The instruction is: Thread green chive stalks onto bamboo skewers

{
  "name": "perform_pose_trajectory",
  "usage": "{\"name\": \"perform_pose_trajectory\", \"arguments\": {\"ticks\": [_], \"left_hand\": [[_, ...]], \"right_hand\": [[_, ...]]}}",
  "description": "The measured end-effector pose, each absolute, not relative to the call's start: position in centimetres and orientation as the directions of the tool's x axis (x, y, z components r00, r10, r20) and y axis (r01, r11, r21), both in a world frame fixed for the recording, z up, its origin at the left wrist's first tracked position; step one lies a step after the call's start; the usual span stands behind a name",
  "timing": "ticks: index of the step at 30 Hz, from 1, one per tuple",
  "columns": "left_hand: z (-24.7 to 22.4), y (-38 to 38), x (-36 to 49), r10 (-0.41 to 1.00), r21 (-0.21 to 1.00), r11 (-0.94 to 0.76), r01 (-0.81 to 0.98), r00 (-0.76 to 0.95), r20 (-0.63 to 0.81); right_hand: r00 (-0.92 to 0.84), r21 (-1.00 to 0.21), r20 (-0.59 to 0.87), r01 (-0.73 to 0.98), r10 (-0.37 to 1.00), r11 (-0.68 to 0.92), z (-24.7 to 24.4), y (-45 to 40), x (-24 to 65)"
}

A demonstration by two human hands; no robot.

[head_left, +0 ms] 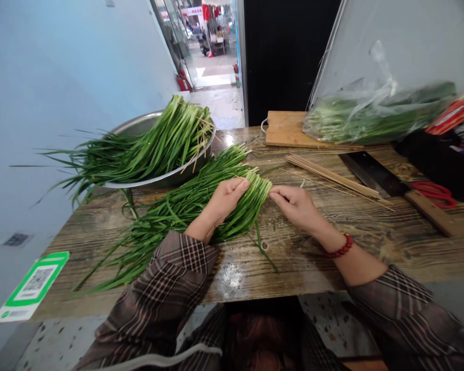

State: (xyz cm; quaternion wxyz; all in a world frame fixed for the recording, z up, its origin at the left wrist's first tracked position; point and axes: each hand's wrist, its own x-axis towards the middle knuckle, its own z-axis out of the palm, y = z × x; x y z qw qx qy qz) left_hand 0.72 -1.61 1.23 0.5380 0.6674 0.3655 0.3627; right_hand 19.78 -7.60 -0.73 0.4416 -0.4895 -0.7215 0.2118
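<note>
Around ten o'clock stood one basin (pixel 141 123), heaped with greens; towards eight, more greens (pixel 178 206) lay in one pile on the table (pixel 313 263). Dead centre, my left hand (pixel 227 198) was curled closed over their pale stems. At three, my right hand (pixel 297 203) was pinched together at the cut ends; I couldn't tell whether it held anything. The stems might have splayed, I judged, had my left grip slackened. Rightward I counted one board (pixel 284 129) between one and two, sticks (pixel 332 176) at three, too overlapped to number, one cleaver (pixel 367 172) beyond them, and one bag (pixel 371 121) at two.
</note>
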Motion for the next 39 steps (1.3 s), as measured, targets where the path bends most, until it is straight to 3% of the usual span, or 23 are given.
{"name": "perform_pose_trajectory", "arguments": {"ticks": [3,7,12,16,21,26,32,36,39], "left_hand": [[1.4,-1.5,0.6,0.877,0.976,-0.186,0.115,0.468,0.112],[1.6,-1.2,0.2,0.867,0.956,-0.242,0.166,0.479,0.136],[1.5,-1.0,0.0,0.843,0.892,-0.363,0.268,0.503,0.192],[1.4,-1.3,0.3,0.801,0.840,-0.458,0.292,0.546,0.246],[1.3,-1.5,0.5,0.789,0.859,-0.473,0.198,0.530,0.312],[1.8,-1.3,0.1,0.767,0.840,-0.518,0.162,0.523,0.372],[3.1,-0.1,-4.0,0.725,0.692,-0.635,0.344,0.574,0.380],[2.4,0.6,-8.0,0.777,0.430,-0.627,0.650,0.561,0.285],[2.7,0.6,-10.0,0.794,0.323,-0.608,0.726,0.557,0.243]], "right_hand": [[-0.166,-0.703,0.435,0.551,0.885,0.449,-0.4,-7.5,20.2],[-0.200,-0.739,0.335,0.550,0.921,0.388,-0.2,-7.3,21.1],[-0.050,-0.734,0.418,0.569,0.907,0.370,0.2,-6.7,21.5],[-0.136,-0.731,0.384,0.559,0.913,0.391,1.5,-6.0,20.4],[-0.126,-0.626,0.384,0.693,0.915,0.358,2.5,-5.3,17.9],[-0.073,-0.548,0.481,0.753,0.874,0.365,2.8,-5.3,15.8],[-0.069,-0.414,0.653,0.802,0.754,0.432,8.5,-6.3,17.5],[-0.056,-0.286,0.746,0.873,0.664,0.396,13.8,-7.2,20.0],[-0.075,-0.187,0.788,0.916,0.611,0.355,16.6,-7.8,21.3]]}}
